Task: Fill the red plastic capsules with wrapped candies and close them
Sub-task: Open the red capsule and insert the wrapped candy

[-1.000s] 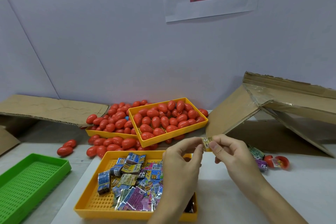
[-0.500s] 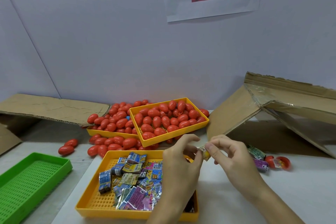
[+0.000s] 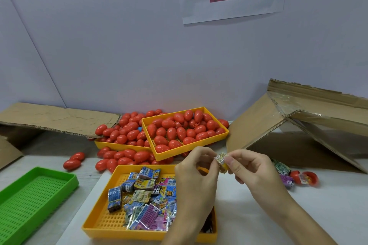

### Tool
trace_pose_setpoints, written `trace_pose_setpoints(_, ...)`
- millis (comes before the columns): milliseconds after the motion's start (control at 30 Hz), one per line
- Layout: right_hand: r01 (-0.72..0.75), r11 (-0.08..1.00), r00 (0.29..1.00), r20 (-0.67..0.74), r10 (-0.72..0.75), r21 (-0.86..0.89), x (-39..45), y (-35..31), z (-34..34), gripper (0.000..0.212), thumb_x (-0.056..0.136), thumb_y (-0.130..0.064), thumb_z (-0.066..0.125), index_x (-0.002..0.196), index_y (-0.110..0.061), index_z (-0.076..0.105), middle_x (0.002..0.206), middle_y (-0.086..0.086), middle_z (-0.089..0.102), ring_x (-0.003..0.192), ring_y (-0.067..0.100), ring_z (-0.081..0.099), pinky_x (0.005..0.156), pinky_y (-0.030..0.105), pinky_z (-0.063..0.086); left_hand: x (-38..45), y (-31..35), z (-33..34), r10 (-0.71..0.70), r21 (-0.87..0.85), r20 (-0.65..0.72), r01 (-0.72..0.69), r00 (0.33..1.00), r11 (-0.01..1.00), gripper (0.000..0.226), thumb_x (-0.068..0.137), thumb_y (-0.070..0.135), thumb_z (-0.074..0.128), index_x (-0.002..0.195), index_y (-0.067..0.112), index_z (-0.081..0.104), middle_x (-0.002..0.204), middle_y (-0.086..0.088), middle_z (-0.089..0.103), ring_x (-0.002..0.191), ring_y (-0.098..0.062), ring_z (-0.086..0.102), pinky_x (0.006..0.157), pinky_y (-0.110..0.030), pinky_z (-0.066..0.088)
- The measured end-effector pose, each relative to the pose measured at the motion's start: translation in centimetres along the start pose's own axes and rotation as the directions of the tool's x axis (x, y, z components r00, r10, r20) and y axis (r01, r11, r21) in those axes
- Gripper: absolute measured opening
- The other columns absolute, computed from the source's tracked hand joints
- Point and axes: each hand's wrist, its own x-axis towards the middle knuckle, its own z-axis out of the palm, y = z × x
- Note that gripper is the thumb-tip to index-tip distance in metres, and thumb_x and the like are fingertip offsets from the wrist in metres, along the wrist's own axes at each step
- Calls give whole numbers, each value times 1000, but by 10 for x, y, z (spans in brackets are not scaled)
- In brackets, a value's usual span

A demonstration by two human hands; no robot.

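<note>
Your left hand (image 3: pixel 196 173) and right hand (image 3: pixel 249 169) pinch one wrapped candy (image 3: pixel 221 162) btwn fingertips, above the near yellow tray (image 3: pixel 103 223) of candies. The open red capsule (image 3: pixel 304 178) lies well apart at right. Risk: the slick foil slips from that light pinch and the candy drops.

Two bare forearms — no sleeves, rings or watch.

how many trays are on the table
4: a green tray at left, a yellow candy tray in front, and two yellow capsule trays at the back, one overlapping the other.
</note>
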Motion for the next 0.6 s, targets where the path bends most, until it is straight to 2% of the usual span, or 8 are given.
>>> trace_pose_setpoints(133, 23, 995, 999, 27, -21, -95, 2, 2, -6, 15, 81, -32, 63, 82, -26, 76, 75, -3, 72, 71, 3, 65, 61, 11, 47, 2, -1, -2, -29, -11, 44, 29, 999, 1000, 10, 83, 10, 76, 83, 18, 72, 73, 16, 69, 73, -3, 66, 60, -10, 47)
trace_pose_setpoints(233, 1, 973, 1000, 6, 0, -230, 3, 6, -11, 21, 79, -44, 61, 81, -28, 75, 80, -4, 73, 82, 12, 67, 72, 27, 56, 8, -5, -10, -86, 43, 187, 79, 979, 996, 13, 82, 16, 79, 89, 23, 71, 76, 14, 70, 76, -1, 67, 62, -13, 51)
trace_pose_setpoints(300, -31, 936, 999, -51, 14, -350, 4, 12, -16, 24, 75, -52, 58, 78, -33, 72, 79, -11, 72, 83, 9, 65, 73, 35, 56, 14, -9, -21, -152, 129, 276, 120, 949, 984, 18, 81, 19, 80, 92, 28, 70, 82, 14, 71, 80, 1, 66, 66, -15, 55)
trace_pose_setpoints(367, -59, 881, 996, -93, 17, -469, 4, 18, -20, 12, 78, -50, 62, 74, -41, 68, 76, -16, 69, 84, 9, 62, 68, 34, 54, 21, -14, -33, -188, 165, 254, 149, 949, 975, 18, 82, 13, 78, 90, 26, 70, 84, 10, 69, 80, 1, 64, 64, -17, 56)
trace_pose_setpoints(400, -66, 862, 995, -99, 19, -503, 4, 20, -22, 10, 81, -44, 66, 72, -43, 66, 75, -17, 68, 85, 10, 61, 65, 34, 53, 26, -17, -38, -173, 178, 196, 139, 965, 974, 16, 82, 9, 77, 87, 24, 71, 82, 8, 69, 79, 1, 63, 62, -14, 54)
trace_pose_setpoints(500, -64, 845, 994, -108, 8, -532, 5, 25, -25, 20, 85, -35, 69, 69, -46, 65, 77, -17, 67, 85, 10, 59, 62, 30, 49, 50, -21, -48, -65, 326, 17, 56, 998, 944, 9, 84, 9, 74, 84, 18, 73, 79, 9, 68, 74, 0, 61, 62, -5, 46)
trace_pose_setpoints(533, -64, 844, 994, -111, 5, -533, 5, 25, -25, 20, 85, -35, 69, 69, -46, 64, 77, -18, 67, 85, 10, 59, 61, 28, 48, 62, -21, -48, -43, 379, 19, 32, 999, 925, 7, 85, 10, 73, 86, 18, 73, 81, 9, 68, 72, 0, 60, 61, -5, 45)
trace_pose_setpoints(600, -64, 840, 994, -110, 5, -539, 5, 25, -25, 20, 85, -36, 69, 69, -47, 64, 79, -18, 67, 86, 10, 58, 61, 26, 47, 88, -22, -42, -45, 499, 135, -28, 990, 866, 9, 89, 12, 69, 95, 17, 73, 91, 4, 70, 76, -3, 59, 59, -7, 42)
